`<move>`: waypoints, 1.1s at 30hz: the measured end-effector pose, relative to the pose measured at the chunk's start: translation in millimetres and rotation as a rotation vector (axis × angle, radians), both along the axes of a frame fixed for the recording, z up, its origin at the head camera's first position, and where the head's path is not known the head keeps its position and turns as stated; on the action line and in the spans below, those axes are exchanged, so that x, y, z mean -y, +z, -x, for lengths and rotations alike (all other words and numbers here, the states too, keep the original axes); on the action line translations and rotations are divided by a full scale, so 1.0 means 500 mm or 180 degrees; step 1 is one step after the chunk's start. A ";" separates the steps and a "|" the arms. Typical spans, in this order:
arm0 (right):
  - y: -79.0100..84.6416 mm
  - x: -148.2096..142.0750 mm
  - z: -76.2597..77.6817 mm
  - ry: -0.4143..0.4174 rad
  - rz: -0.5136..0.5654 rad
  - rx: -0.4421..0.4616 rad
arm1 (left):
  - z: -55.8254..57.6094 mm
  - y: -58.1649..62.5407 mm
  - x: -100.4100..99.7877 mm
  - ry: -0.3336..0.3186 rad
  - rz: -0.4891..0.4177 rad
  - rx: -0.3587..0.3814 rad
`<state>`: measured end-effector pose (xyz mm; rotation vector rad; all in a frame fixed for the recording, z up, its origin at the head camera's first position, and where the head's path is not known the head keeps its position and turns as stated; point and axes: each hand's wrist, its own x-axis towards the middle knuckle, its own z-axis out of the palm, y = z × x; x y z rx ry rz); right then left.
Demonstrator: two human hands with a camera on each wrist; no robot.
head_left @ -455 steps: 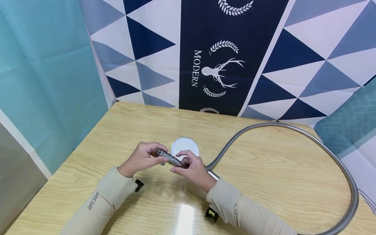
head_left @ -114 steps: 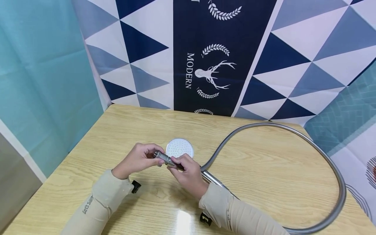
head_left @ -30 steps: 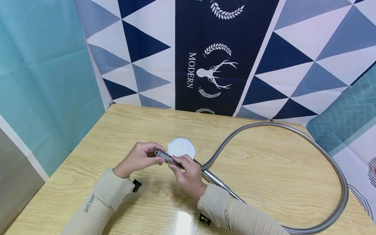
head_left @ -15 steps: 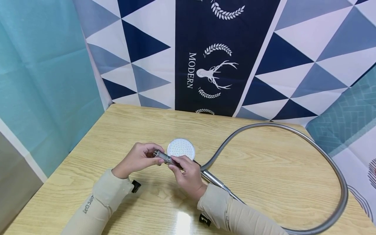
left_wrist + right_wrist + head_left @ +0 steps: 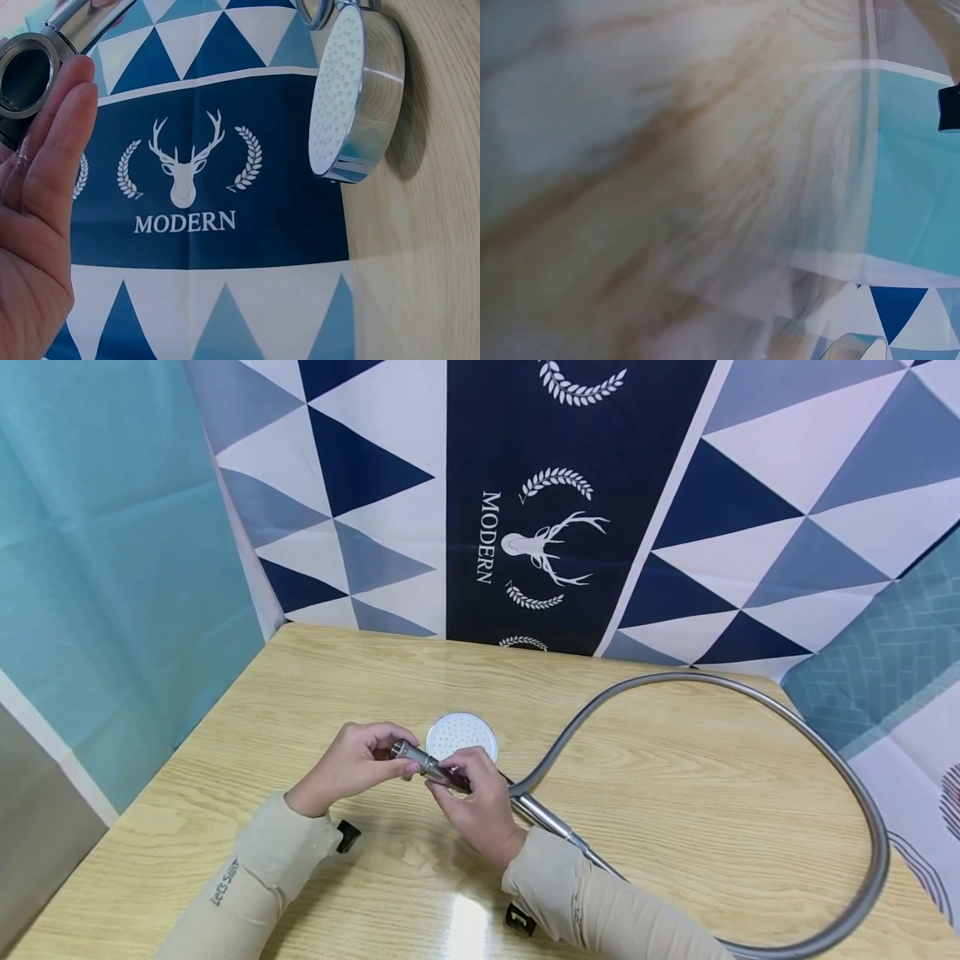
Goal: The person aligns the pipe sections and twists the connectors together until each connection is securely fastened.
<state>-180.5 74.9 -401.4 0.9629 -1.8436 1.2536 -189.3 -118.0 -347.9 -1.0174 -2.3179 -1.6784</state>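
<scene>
My left hand (image 5: 352,768) pinches a grey metal tubular fitting (image 5: 412,754) between thumb and fingers, above the table. The right hand (image 5: 483,806) pinches its lower right end, with the thumb underneath and fingers on top; that end is partly hidden. In the left wrist view the fitting (image 5: 54,64) shows a round hollow mouth and a side tube beside the fingers. Just behind the hands lies a shower head (image 5: 461,732), its white dotted face up. Its chrome handle (image 5: 547,818) runs out past the right wrist.
A grey metal shower hose (image 5: 750,689) loops over the right side of the wooden table (image 5: 337,693) and comes back behind the right hand. Patterned cloth (image 5: 390,485) hangs along the back edge. The right wrist view is mostly blurred sleeve (image 5: 667,165).
Compared with half a second ago, the right fingers have lifted and shifted a little on the fitting. The left hand keeps its grip; shower head and hose lie as before.
</scene>
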 end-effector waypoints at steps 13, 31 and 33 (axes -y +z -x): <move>0.011 -0.006 -0.009 0.0238 0.0118 0.0047 | 0.001 0.004 0.002 -0.0126 -0.0024 0.0072; 0.015 -0.015 -0.012 0.0398 0.0028 0.0258 | 0.000 0.009 -0.001 -0.0172 -0.0027 0.0005; 0.015 -0.017 -0.011 0.0371 -0.0012 0.0195 | 0.000 0.009 -0.002 -0.0165 -0.0021 0.0020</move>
